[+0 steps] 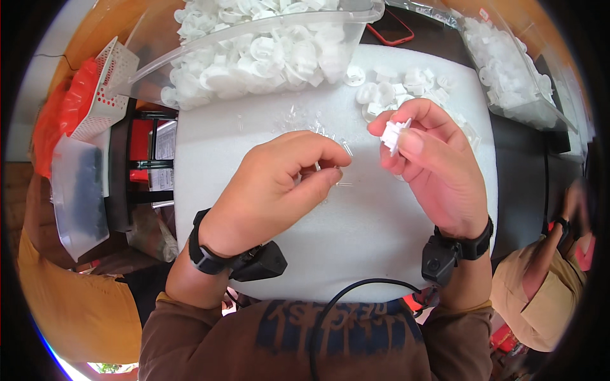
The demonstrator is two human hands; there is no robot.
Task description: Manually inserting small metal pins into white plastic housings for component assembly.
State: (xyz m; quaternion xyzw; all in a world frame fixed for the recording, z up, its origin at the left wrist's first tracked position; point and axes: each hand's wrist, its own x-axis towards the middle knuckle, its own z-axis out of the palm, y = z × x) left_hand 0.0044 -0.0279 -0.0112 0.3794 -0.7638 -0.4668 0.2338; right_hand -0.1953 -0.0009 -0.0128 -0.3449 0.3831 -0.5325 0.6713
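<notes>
My right hand (438, 152) is raised over the right side of the white work surface (381, 241). Its thumb and fingers pinch a small white plastic part (393, 136) with a round flange and a boxy middle. To its left, my left hand (286, 181) is closed, thumb tip against index finger. Whatever lies between those fingers is too hidden to make out. Small clear pins (347, 148) show beside its fingertips; I cannot tell whether they are held or lying there. More small clear pieces (302, 119) are scattered just beyond this hand. Loose white plastic parts (416, 82) lie beyond my right hand.
A large clear bin (318, 20) heaped with white parts stands at the back. Another clear container (508, 63) of white parts is at the far right, near a red-edged phone (391, 28). White baskets stand left. Other people sit at both sides. A black cable (356, 286) loops near me.
</notes>
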